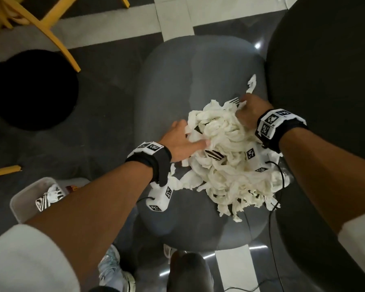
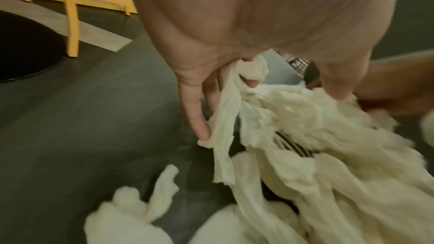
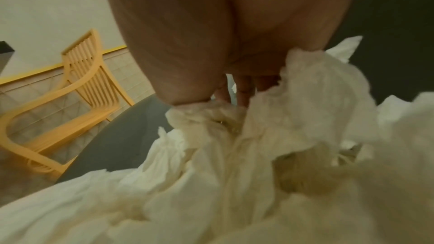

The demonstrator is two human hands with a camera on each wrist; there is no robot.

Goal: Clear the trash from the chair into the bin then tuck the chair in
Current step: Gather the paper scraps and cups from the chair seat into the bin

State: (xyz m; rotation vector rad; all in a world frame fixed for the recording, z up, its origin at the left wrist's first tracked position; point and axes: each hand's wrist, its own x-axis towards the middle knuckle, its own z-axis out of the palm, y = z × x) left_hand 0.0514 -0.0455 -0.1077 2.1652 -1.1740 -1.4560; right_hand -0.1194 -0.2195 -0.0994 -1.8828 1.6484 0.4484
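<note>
A big heap of white torn tissue strips (image 1: 226, 161) lies on the right half of the grey chair seat (image 1: 167, 91). My left hand (image 1: 190, 133) presses against the heap's left side, its fingers (image 2: 197, 114) fairly straight with strips (image 2: 305, 136) threaded between them. At the heap's far right my right hand (image 1: 247, 110) digs in. There the thumb and fingers (image 3: 244, 90) pinch a wad of tissue (image 3: 234, 173). One loose strip (image 1: 252, 83) lies beyond the right hand. The pale bin (image 1: 23, 199) stands on the floor at lower left and holds some crumpled trash.
A black round table (image 1: 325, 70) crowds the chair's right side. A black disc-shaped base (image 1: 30, 89) and a yellow chair (image 1: 40, 24) stand to the left on the grey floor. My shoes (image 1: 114, 268) are just below the seat's near edge. A black cable (image 1: 282, 175) hangs from my right wrist.
</note>
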